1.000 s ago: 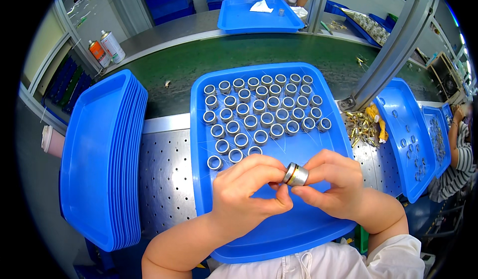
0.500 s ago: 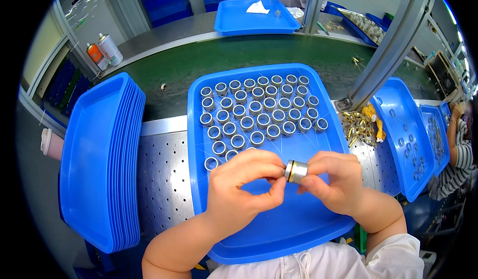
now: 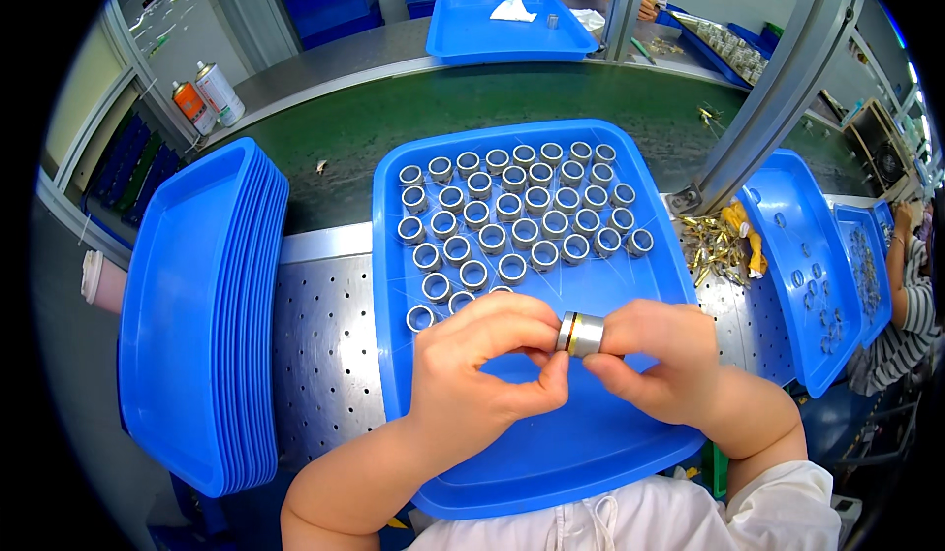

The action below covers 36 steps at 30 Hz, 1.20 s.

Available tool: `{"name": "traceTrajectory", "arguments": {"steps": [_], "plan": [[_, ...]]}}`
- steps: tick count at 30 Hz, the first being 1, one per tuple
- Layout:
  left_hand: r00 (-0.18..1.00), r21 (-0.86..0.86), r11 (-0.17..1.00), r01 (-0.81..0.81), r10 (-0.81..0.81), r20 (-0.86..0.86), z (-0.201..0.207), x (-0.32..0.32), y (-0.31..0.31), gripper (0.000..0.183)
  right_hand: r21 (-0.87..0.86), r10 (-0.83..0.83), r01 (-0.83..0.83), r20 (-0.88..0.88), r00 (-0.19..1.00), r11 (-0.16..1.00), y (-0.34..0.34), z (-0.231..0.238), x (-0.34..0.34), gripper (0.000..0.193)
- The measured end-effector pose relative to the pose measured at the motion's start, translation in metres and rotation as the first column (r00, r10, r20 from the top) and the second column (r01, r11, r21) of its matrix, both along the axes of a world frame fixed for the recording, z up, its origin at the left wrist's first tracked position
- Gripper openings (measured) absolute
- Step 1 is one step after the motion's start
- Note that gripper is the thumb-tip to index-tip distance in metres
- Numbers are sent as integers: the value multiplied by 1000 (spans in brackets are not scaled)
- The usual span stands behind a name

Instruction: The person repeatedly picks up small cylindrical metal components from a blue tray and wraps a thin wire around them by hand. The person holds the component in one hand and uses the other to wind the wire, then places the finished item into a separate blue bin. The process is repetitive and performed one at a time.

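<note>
Between my two hands is a short metal cylinder (image 3: 583, 335) with a dark and yellowish band near its left end. My left hand (image 3: 492, 359) pinches that left end with thumb and fingers. On the other end, my right hand (image 3: 658, 354) grips with its thumb and fingertips. Both hands hover over the near half of a blue tray (image 3: 571, 458). In the tray's far half, several rows of metal rings (image 3: 525, 229) stand with their open ends up; my left hand hides part of the nearest ones.
A stack of blue trays (image 3: 192, 325) stands at the left. Brass-coloured pieces (image 3: 711, 251) lie beside a metal post (image 3: 778, 89) at the right, near another blue tray (image 3: 802, 285) with thin rings. Beyond the green belt (image 3: 335, 157) is a blue tray (image 3: 512, 39); co-workers are beyond and at right.
The cylinder has turned slightly between my fingers, and my right thumb has shifted along it. Across the belt, the co-worker's arms have moved to the right.
</note>
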<state>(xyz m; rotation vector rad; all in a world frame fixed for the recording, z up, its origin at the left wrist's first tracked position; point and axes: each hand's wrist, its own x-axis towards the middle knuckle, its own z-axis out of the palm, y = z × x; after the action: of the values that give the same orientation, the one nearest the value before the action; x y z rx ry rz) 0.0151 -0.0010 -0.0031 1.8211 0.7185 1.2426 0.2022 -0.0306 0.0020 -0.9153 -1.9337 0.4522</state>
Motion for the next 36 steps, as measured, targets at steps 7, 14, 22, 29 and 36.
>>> {"name": "traceTrajectory", "arguments": {"steps": [7, 14, 22, 29, 36], "plan": [[993, 188, 980, -67, 83, -80, -1, -1, 2, 19, 123, -26, 10, 127, 992, 992, -1, 2, -1, 21], [982, 279, 951, -135, 167, -93, -2, 0, 0, 18, 140, -35, 19, 118, 992, 990, -2, -1, -3, 21], [977, 400, 905, -147, 196, -84, -1, 2, -1, 21, 4, -6, 6, -31, 1000, 1000, -1, 1, -3, 24], [996, -43, 999, 10, -6, 92, -2, 1, 0, 20, 131, -43, 41, 10, 999, 990, 2, 5, 0, 26], [998, -46, 999, 11, -8, 58, -1, -1, 0, 19, 182, -48, 36, 64, 997, 983, 2, 2, -1, 28]]}}
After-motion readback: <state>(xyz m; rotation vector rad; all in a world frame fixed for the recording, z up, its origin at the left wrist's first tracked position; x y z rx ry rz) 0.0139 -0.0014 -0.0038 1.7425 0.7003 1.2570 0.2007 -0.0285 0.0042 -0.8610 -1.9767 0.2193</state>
